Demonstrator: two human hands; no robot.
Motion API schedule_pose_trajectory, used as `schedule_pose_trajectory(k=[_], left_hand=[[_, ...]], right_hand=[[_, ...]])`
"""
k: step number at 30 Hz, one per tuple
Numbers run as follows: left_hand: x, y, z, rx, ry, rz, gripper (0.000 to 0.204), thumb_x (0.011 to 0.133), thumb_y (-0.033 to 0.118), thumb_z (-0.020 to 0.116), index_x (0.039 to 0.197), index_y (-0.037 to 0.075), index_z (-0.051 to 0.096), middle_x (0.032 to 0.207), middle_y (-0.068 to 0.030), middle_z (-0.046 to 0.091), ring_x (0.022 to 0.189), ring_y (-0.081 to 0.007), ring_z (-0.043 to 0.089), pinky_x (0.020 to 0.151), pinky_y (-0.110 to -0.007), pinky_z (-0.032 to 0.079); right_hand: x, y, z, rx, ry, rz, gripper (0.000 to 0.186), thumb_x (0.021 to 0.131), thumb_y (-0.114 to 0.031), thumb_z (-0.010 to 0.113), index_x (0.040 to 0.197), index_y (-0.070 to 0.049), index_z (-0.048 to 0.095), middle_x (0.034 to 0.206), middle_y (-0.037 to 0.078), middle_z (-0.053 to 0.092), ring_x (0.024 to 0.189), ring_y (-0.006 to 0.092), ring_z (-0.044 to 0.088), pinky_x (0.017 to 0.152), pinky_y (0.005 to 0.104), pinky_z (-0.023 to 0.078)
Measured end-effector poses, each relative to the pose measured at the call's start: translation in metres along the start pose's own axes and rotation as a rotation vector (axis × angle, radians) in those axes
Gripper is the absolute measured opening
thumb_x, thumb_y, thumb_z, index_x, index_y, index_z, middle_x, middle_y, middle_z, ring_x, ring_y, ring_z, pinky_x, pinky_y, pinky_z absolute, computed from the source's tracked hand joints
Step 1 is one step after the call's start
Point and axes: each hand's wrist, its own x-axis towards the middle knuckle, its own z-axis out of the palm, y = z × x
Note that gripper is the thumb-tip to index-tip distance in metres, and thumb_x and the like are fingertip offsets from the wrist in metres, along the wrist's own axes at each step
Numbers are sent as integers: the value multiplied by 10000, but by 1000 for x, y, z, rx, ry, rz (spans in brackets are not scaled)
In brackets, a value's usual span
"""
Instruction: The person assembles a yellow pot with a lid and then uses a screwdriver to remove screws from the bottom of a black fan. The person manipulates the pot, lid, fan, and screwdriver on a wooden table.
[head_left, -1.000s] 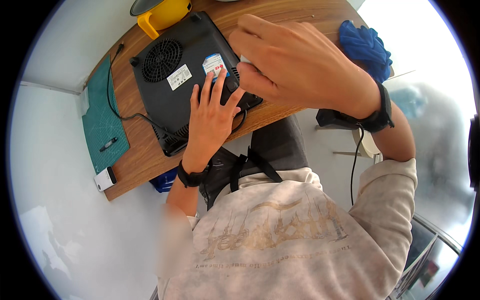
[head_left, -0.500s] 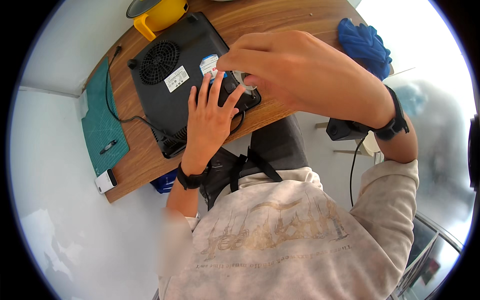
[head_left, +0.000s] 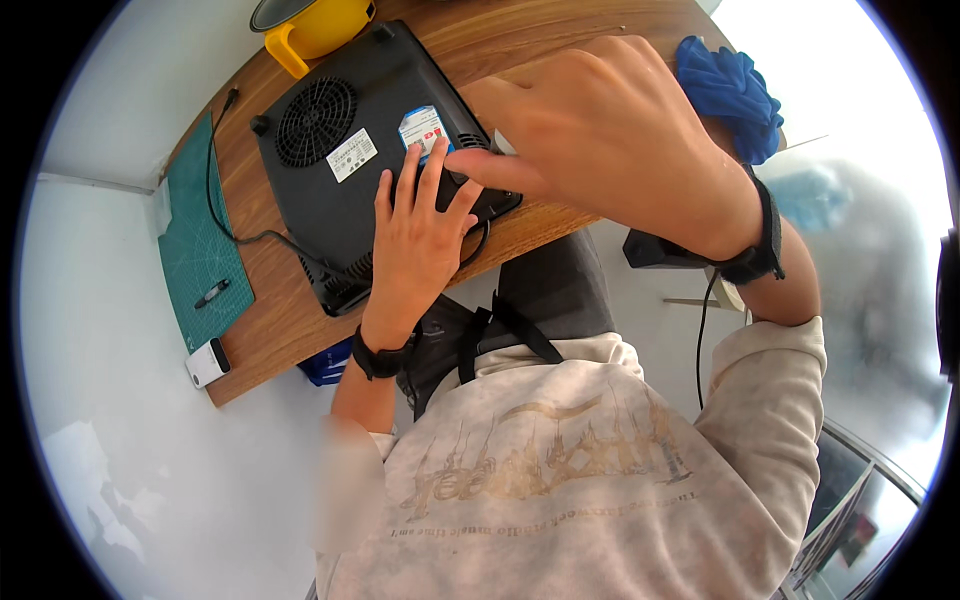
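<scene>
1. We list one black appliance (head_left: 385, 130), underside up, on the wooden table (head_left: 270, 330); fan grille (head_left: 316, 121) at upper left.
2. We record the left hand (head_left: 418, 245): fingers spread, laid on the appliance.
3. We note the right hand (head_left: 610, 135): over the appliance's right edge, pinching a small white thing (head_left: 504, 142), mostly hidden.
4. We count also: green mat (head_left: 195, 240) bearing a pen (head_left: 212, 294), left; yellow pot (head_left: 325, 28), beyond; blue cloth (head_left: 728, 95), right.

We rest our left hand (head_left: 415, 235) palm down, fingers (head_left: 431, 180) spread, while our right hand (head_left: 610, 130) bends beside it, back upward, thumb (head_left: 490, 170) pointing left.
</scene>
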Motion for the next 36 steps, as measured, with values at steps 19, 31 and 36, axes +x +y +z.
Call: schedule_pose_trajectory(k=[19,31,36], left_hand=[[1,1,-3,-1,50,22,447,945,234,719,1376,187,612,1450,-168,494,1448,-389,409,1159,-592,348],[-1,1,0,-1,-1,-21,586,886,261,788,1432,309,579,1598,-117,433,1493,-363,383,1155,-597,360],[1,2,0,-7,9,-11,578,898,264,776,1439,310,578,1596,-121,434,1489,-369,389,1155,-598,358]], right_hand=[[1,4,12,377,164,-212,284,862,-70,732,1137,-26,674,1081,76,665,945,252,661,738,352,583],[-1,5,0,197,65,-52,353,928,-382,741,1056,-68,642,728,89,624,615,283,608,565,383,489],[-5,8,6,227,80,68,432,903,-476,757,1055,-88,642,523,95,519,525,306,581,514,410,451]])
